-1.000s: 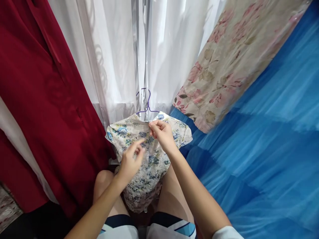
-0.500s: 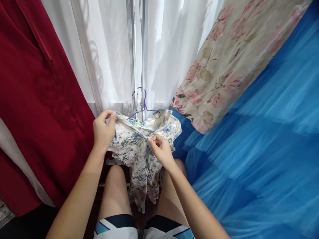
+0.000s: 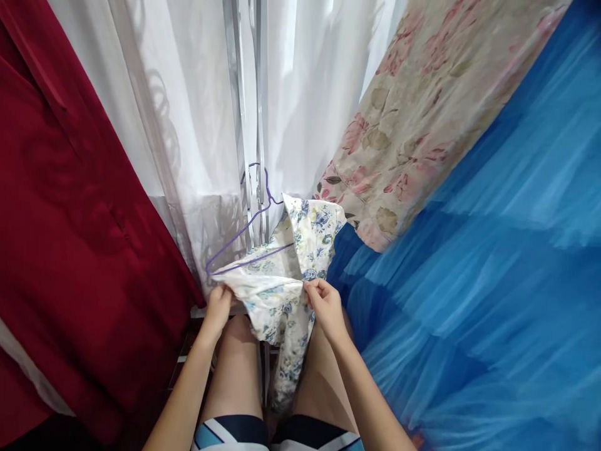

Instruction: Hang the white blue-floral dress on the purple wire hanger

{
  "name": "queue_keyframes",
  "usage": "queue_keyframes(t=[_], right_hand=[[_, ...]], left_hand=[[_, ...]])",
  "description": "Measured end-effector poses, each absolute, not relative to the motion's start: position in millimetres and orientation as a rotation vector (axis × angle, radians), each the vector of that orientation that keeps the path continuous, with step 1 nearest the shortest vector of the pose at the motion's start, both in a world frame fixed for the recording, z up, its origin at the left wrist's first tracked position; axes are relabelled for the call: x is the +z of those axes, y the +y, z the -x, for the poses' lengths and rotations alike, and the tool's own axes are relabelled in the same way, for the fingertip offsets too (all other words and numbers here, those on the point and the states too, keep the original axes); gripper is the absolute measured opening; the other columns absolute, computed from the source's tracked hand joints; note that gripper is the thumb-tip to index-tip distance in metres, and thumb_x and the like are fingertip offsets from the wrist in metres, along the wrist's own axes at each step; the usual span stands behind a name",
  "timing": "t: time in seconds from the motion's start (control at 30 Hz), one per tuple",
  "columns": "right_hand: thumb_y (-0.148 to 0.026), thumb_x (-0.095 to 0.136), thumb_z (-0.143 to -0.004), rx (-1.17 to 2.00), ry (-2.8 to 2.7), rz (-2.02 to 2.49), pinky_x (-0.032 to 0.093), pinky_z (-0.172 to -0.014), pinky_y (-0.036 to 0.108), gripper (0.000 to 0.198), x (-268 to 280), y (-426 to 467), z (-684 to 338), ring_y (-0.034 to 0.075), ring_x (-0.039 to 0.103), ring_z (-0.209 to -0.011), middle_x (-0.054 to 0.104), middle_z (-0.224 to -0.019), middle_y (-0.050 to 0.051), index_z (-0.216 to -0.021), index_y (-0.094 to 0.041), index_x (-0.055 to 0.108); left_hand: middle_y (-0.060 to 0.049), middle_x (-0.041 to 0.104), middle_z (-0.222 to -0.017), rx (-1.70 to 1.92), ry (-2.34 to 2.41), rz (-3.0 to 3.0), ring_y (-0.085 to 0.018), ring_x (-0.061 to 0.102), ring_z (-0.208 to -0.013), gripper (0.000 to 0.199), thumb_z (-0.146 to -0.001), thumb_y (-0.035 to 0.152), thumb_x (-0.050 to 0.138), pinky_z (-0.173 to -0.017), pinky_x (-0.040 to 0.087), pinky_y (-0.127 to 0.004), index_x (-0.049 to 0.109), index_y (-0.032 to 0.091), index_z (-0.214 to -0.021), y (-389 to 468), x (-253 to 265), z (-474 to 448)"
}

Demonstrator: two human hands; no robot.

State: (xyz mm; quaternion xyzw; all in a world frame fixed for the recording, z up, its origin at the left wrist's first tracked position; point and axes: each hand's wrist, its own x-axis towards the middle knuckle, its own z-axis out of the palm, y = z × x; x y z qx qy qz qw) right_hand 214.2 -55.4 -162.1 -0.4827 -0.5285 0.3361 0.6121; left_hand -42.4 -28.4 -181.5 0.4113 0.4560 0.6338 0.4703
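Note:
A white floral blouse with blue and yellow flowers hangs partly on a purple wire hanger. Its right side, as I see it, covers one arm of the hanger, while the hanger's left arm is bare. My left hand is closed on the blouse's left edge, just below the hanger's left tip; some fingertips are hidden by cloth. With thumb and finger, my right hand pinches the front of the blouse near the bottom of the neckline. The lower part of the garment dangles between my knees.
Sheer white curtains and thin metal poles stand straight ahead. Red fabric hangs on the left. On the right are a beige cloth with pink flowers and a layered blue tulle skirt.
The blouse's left shoulder has come off the hanger's left arm, now exposed. My left hand has moved down and right with the cloth; my right hand has shifted slightly right and down.

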Motion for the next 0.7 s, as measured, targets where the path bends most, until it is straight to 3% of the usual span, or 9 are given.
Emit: queue_keyframes(t=[0.07, 0.13, 0.23, 0.43, 0.53, 0.63, 0.7], right_hand=[[-0.047, 0.058, -0.084, 0.732, -1.219, 1.220, 0.031, -0.048, 0.024, 0.036, -178.9, -49.8, -231.7, 0.012, 0.040, -0.047, 0.047, -0.052, -0.004, -0.062, -0.021, 0.049], [-0.044, 0.056, -0.084, 0.708, -1.263, 1.319, 0.030, -0.048, 0.025, 0.035, -192.2, -49.2, -241.5, 0.013, 0.041, -0.047, 0.048, -0.050, -0.003, -0.060, -0.021, 0.048], [-0.036, 0.053, -0.083, 0.690, -1.437, 1.451, 0.033, -0.050, 0.025, 0.029, -205.9, -54.4, -239.8, 0.014, 0.047, -0.049, 0.054, -0.052, -0.001, -0.058, -0.021, 0.050], [-0.026, 0.054, -0.076, 0.629, -1.610, 1.643, 0.040, -0.059, 0.027, 0.022, -215.6, -55.2, -219.8, 0.018, 0.056, -0.056, 0.059, -0.055, 0.002, -0.056, -0.020, 0.050], [-0.025, 0.061, -0.071, 0.568, -1.589, 1.650, 0.046, -0.071, 0.032, 0.008, -205.7, -58.3, -216.1, 0.023, 0.062, -0.074, 0.068, -0.077, 0.007, -0.075, -0.018, 0.060], [-0.024, 0.062, -0.072, 0.549, -1.586, 1.438, 0.047, -0.086, 0.038, 0.031, -187.8, -68.4, -210.7, 0.027, 0.061, -0.098, 0.067, -0.104, 0.010, -0.102, -0.019, 0.060], [-0.026, 0.060, -0.076, 0.762, -1.598, 1.211, 0.048, -0.090, 0.039, 0.025, -178.4, -76.4, -205.4, 0.027, 0.060, -0.101, 0.067, -0.102, 0.008, -0.101, -0.020, 0.061]], left_hand=[[-0.006, 0.069, -0.075, 1.410, 1.154, -1.204, -0.026, 0.065, -0.082, 0.010, -0.068, 0.023, 0.072, -0.074, 0.049, -0.034, 0.066, 0.017, -0.074, -34.3, -183.0, 34.9], [-0.005, 0.068, -0.076, 1.285, 1.171, -1.469, -0.024, 0.063, -0.082, 0.010, -0.075, 0.026, 0.068, -0.076, 0.047, -0.032, 0.065, 0.017, -0.072, -42.4, -179.5, 26.1], [-0.003, 0.063, -0.080, 1.330, 1.077, -1.664, -0.019, 0.058, -0.079, 0.025, -0.092, 0.036, 0.051, -0.075, 0.045, -0.028, 0.064, 0.017, -0.083, -57.7, -163.1, 9.4], [-0.002, 0.059, -0.086, 1.540, 0.870, -1.620, -0.015, 0.054, -0.082, 0.020, -0.096, 0.035, 0.051, -0.075, 0.042, -0.024, 0.062, 0.018, -0.097, -87.8, -112.2, -15.0], [-0.005, 0.060, -0.095, 1.504, 0.841, -1.759, -0.017, 0.056, -0.091, 0.017, -0.097, 0.030, 0.050, -0.083, 0.043, -0.027, 0.062, 0.018, -0.096, -102.0, -100.2, -23.8], [-0.007, 0.061, -0.099, 1.430, 0.803, -1.892, -0.019, 0.057, -0.097, 0.017, -0.098, 0.025, 0.048, -0.089, 0.043, -0.030, 0.063, 0.018, -0.094, -115.4, -100.3, -36.6], [-0.008, 0.062, -0.102, 1.334, 0.772, -1.971, -0.020, 0.057, -0.101, 0.019, -0.098, 0.024, 0.047, -0.092, 0.043, -0.032, 0.066, 0.019, -0.095, -122.0, -104.8, -46.4]])
